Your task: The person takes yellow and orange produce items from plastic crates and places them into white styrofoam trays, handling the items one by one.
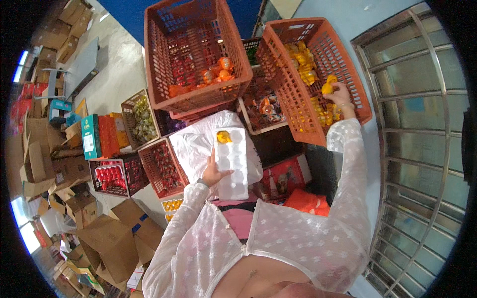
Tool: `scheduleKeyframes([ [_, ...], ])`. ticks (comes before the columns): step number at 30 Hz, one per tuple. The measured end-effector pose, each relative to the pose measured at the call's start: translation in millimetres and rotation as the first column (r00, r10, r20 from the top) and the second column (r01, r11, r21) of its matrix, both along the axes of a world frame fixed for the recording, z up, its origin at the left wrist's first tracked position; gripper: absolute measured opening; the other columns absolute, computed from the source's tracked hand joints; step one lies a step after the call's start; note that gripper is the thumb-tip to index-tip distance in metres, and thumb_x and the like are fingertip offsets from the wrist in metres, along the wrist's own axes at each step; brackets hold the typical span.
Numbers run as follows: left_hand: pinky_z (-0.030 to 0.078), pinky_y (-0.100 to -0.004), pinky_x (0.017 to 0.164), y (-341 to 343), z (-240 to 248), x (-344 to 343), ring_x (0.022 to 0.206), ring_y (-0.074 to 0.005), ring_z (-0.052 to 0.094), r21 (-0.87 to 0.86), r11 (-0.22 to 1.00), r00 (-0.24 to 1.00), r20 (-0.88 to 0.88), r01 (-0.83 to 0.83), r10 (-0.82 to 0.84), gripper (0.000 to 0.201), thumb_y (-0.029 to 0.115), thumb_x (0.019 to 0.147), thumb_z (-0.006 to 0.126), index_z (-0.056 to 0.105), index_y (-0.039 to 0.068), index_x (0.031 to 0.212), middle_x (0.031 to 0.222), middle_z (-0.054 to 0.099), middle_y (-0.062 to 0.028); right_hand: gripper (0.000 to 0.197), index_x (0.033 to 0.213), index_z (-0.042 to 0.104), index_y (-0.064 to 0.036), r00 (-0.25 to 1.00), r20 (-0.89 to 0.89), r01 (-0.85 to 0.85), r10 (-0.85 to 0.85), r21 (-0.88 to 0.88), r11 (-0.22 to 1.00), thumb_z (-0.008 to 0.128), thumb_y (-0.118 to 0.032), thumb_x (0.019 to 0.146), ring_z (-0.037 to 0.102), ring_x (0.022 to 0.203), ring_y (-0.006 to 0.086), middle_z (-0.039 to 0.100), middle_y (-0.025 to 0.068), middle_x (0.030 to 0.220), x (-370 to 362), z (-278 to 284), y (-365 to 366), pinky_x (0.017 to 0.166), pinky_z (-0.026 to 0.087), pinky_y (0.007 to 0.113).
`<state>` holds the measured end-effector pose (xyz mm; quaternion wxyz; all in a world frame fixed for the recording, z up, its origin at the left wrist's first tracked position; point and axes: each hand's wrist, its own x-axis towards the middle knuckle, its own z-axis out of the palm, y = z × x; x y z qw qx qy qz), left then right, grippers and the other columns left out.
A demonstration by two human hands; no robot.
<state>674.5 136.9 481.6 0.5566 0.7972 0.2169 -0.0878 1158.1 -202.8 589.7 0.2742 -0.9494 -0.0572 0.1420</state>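
Observation:
My left hand (213,174) grips the left edge of a white foam tray (233,192) with rounded hollows in two columns. One yellow-wrapped piece (224,136) sits in the hollow at the tray's far left; the other hollows that show hold nothing. Beneath the tray lies a bulky white plastic-covered bundle (191,144). Out to the right, my right hand (342,96) is closed on another yellow-wrapped piece (328,86), its fingertips pinching it just above the contents of a reddish-brown plastic crate (279,84). Several similar yellow pieces (302,62) fill part of that crate.
A larger reddish-brown crate (198,102) with orange and red wrapped pieces stands ahead. Smaller crates (161,169) are at the left, near open cardboard boxes (107,243). Metal bars (422,134) cover a window on the right. A red plastic bag (308,201) lies below my right arm.

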Motion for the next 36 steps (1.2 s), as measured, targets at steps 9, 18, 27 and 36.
scheduleKeyframes([
  [9,0.035,-0.0443,0.102,2,-1,-3,0.124,-0.0419,0.038,-0.041,0.999,1.0,-0.005,-0.023,0.023,0.123,0.029,0.063,0.084,-0.005,0.015,0.147,0.132,0.032,-0.0312,0.041,0.119,0.053,-0.0009,0.933,-0.084,-0.174,0.35,0.746,0.643,0.061,-0.022,0.085,0.059,0.103,0.032,0.058,0.0152,0.117,-191,79,100,0.091,0.049,0.046],
  [18,0.038,-0.0441,0.101,3,2,-3,0.122,-0.0423,0.04,-0.008,1.0,1.0,0.031,0.002,-0.001,0.125,0.031,0.063,0.084,-0.006,0.016,0.147,0.132,0.032,-0.0314,0.037,0.118,0.053,0.0018,0.721,-0.52,0.037,0.458,0.689,0.724,0.064,-0.008,0.084,0.062,0.094,0.022,0.056,0.014,0.114,-277,-48,185,0.075,0.057,0.032],
  [27,0.043,-0.045,0.094,-1,16,-3,0.113,-0.0416,0.048,0.005,1.0,0.999,-0.02,-0.027,0.027,0.124,0.032,0.063,0.083,-0.006,0.018,0.147,0.125,0.038,-0.0287,0.03,0.1,0.061,-0.0005,0.782,-0.025,-0.602,0.623,-0.295,0.742,0.067,-0.015,0.075,0.063,0.089,0.0341,0.053,0.0184,0.111,-299,-30,244,0.077,0.051,0.041],
  [36,0.044,-0.0455,0.092,0,10,-3,0.111,-0.0426,0.049,0.031,0.999,0.999,-0.034,-0.019,0.02,0.123,0.032,0.062,0.083,-0.005,0.018,0.147,0.126,0.037,-0.0283,0.015,0.092,0.063,-0.0031,0.602,0.122,-0.72,0.789,-0.345,0.602,0.057,-0.01,0.08,0.066,0.075,0.0293,0.061,0.0174,0.097,-285,-34,241,0.061,0.054,0.041],
])
